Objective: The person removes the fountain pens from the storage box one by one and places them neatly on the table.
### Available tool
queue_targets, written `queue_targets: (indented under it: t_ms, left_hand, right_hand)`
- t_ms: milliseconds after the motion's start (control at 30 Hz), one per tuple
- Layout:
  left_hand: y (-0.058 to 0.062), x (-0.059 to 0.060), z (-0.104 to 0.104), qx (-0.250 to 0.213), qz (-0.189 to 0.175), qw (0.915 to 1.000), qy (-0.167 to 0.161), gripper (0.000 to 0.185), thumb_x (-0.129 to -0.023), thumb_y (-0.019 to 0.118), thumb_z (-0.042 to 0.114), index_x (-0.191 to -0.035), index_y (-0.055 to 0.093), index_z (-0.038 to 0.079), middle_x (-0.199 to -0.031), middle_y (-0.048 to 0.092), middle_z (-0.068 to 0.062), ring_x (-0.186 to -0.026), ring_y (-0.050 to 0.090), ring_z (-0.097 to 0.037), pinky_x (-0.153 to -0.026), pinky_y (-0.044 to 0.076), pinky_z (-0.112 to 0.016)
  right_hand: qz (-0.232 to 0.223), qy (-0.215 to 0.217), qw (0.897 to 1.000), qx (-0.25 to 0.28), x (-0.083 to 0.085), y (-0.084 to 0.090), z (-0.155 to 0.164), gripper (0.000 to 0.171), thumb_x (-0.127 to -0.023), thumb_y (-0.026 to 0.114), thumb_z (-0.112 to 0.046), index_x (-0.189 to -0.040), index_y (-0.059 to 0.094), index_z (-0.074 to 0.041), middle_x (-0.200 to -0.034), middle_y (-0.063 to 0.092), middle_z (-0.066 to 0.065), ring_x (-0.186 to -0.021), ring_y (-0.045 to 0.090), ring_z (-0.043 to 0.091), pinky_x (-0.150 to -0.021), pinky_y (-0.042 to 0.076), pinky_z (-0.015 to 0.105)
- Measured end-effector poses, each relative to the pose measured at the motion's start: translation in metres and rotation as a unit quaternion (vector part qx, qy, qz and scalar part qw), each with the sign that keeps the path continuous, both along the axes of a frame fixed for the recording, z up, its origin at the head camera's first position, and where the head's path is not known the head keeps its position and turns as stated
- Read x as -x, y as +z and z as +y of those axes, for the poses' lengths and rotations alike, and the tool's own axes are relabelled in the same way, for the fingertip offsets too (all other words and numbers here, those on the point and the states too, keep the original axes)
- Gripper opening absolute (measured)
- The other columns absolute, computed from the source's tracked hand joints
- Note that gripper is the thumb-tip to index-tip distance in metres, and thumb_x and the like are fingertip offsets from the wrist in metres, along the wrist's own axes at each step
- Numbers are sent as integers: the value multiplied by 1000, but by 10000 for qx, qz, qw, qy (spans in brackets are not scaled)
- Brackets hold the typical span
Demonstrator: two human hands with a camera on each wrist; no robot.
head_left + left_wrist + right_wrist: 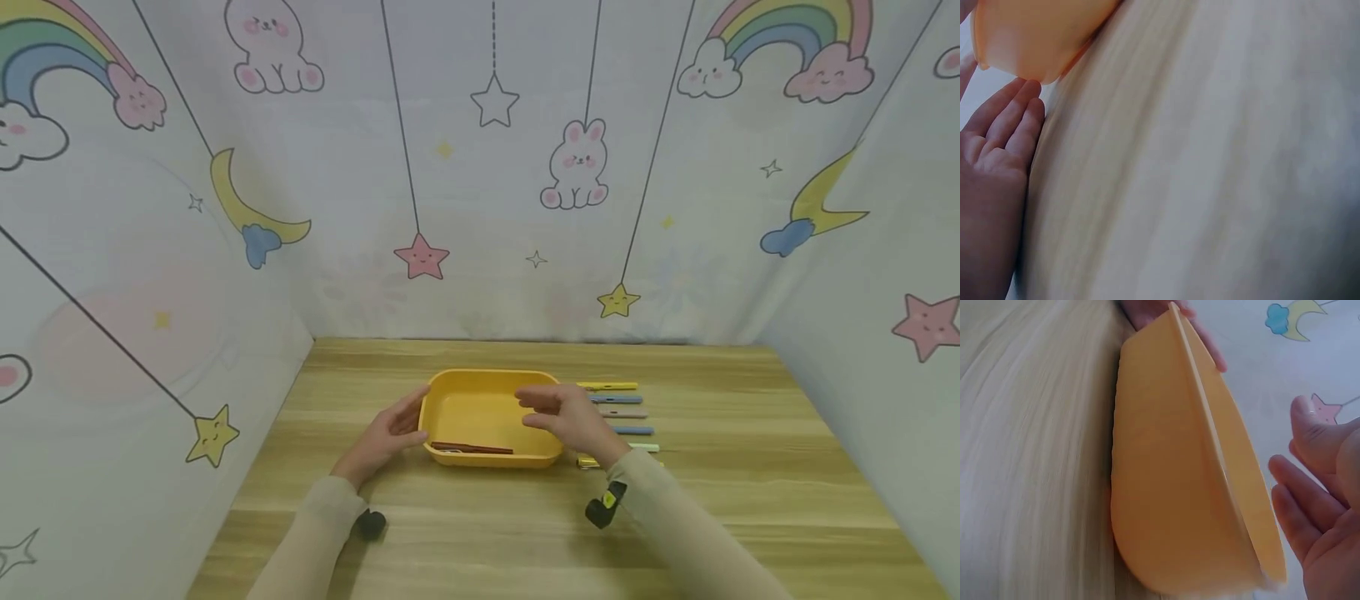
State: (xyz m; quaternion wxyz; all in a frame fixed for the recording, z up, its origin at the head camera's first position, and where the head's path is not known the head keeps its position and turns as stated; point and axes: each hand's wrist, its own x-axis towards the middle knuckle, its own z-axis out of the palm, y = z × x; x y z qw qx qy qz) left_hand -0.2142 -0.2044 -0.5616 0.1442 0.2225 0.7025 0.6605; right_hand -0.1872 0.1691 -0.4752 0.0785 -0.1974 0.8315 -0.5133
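I see a shallow, rounded-rectangular yellow plastic tray (487,392) sitting flat near the middle of a pale wood-grain surface (720,500). Inside the tray, along its near wall, lies a slim dark red pen (471,448).

My left hand (386,435) rests on the surface against the tray's left side, fingers straight and relaxed, grasping nothing. In the left wrist view the fingertips (1025,94) reach the tray's rounded corner (1029,37); whether they press it or merely meet it I cannot tell.

My right hand (566,417) hovers over the tray's right edge, fingers loosely extended and empty. The right wrist view shows this hand (1319,506) released, just beside the tray's rim (1210,437), not touching it.

Just right of the tray, a row of pens lies side by side on the surface, each pointing away from the tray: a yellow pen (607,386) farthest from me, then a blue pen (617,399), a greyish-brown pen (624,412), another blue pen (633,431), and a pale green pen (645,447) nearest. The right hand partly hides their inner ends.

Behind the tray stands a pale fabric backdrop (480,167) printed with rainbows, rabbits, moons and stars.
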Motion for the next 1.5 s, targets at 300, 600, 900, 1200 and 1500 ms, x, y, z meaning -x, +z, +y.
queue_targets:
  t_ms: [300, 600, 900, 1200, 1500]
  left_hand:
    - [-4, 2, -1, 11, -5, 10000, -31, 79, -101, 70, 5, -167, 32, 23, -171, 31, -14, -155, 33, -38, -114, 41, -20]
    - [-2, 0, 0, 52, 5, 10000, -30, 78, -102, 69, 5, -168, 30, 22, -171, 31, -15, -155, 32, -40, -115, 41, -20]
    - [-2, -3, 0, 103, -78, 9999, -6, 79, -102, 69, 5, -168, 30, 22, -170, 32, -16, -155, 33, -39, -113, 41, -19]
    - [-3, -1, 0, 77, -10, 10000, -15, 78, -102, 68, 5, -168, 29, 21, -170, 31, -18, -155, 31, -42, -113, 41, -19]
    - [1, -1, 0, 72, 19, 10000, 25, 78, -101, 68, 3, -167, 31, 22, -170, 32, -17, -155, 33, -41, -112, 42, -18]
  right_hand:
    - [-70, 1072, 9929, -508, 16, -6, -37, 52, -97, 75, -7, -146, 60, 1, -143, 65, 17, -125, 68, 35, -99, 60, 42]
    - [-317, 1135, 9886, -933, 24, -20, -54, 43, -93, 78, -2, -135, 70, -2, -126, 76, 12, -107, 76, 25, -89, 64, 36]
    - [-310, 1124, 9856, -1228, 25, -30, -62, 38, -87, 81, 7, -125, 76, 0, -115, 79, 11, -96, 75, 20, -84, 65, 36]
    - [-256, 1004, 9847, -1401, 25, -29, -65, 36, -85, 80, 13, -119, 79, 0, -109, 80, 9, -94, 76, 19, -84, 65, 36]
    - [-262, 912, 9847, -1462, 25, -27, -66, 37, -83, 81, 13, -116, 80, -2, -106, 80, 7, -91, 75, 17, -82, 65, 33]
